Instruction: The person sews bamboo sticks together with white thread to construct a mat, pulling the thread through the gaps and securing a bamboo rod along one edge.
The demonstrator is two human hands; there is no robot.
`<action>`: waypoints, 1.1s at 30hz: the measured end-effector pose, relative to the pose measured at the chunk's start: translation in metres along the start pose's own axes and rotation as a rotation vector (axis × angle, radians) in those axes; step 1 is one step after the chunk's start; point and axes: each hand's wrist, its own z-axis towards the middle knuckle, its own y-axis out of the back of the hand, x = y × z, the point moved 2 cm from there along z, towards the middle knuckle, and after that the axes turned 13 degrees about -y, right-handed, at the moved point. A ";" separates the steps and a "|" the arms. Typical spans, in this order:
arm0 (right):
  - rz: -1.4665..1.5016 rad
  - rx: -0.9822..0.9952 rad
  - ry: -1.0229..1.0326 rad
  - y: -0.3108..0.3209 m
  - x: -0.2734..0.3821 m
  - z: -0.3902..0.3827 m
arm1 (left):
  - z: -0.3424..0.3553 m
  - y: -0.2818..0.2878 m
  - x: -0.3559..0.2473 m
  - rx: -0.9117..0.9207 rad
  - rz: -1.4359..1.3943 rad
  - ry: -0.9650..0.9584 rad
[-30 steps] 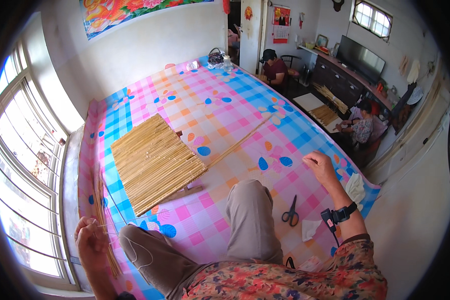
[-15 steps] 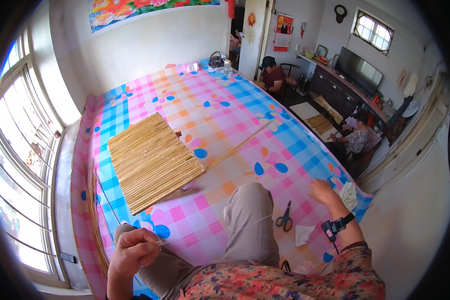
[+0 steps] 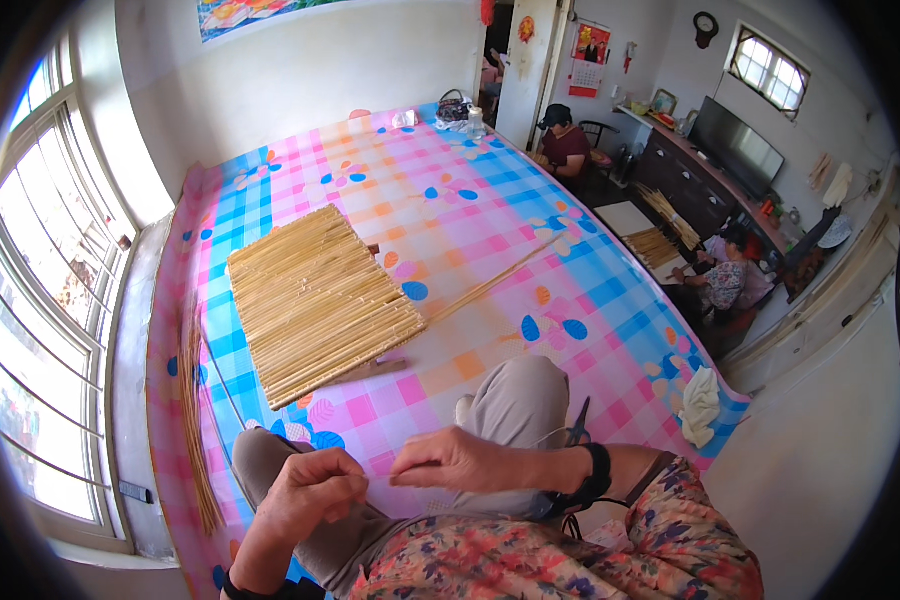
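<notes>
My left hand (image 3: 325,482) and my right hand (image 3: 430,460) are pinched close together above my lap, fingertips nearly touching; what they hold is too fine to make out. A thin pale thread (image 3: 551,433) shows above my right forearm. Scissors (image 3: 580,424) on the checked sheet are partly hidden behind that arm. Beyond my raised knees lies a square mat of bundled straw-coloured stalks (image 3: 320,305), with a wooden piece (image 3: 370,371) under its near edge. Long loose stalks (image 3: 198,440) lie along the left; a few thinner ones (image 3: 500,275) stretch to its right.
The flowered sheet (image 3: 490,220) covers the raised surface, bounded by a barred window (image 3: 45,310) at left. A white cloth (image 3: 700,408) lies near the right edge; a bag (image 3: 453,107) and jar (image 3: 476,123) stand at the back. Two people (image 3: 565,150) (image 3: 722,280) work below, right.
My left hand has moved rightward from the left edge, and my right hand has swung down and inward from the right, so the two now meet over my lap.
</notes>
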 end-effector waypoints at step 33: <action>-0.522 -1.368 -0.093 0.219 -0.167 -0.219 | 0.014 0.029 0.011 -0.201 -0.099 -0.126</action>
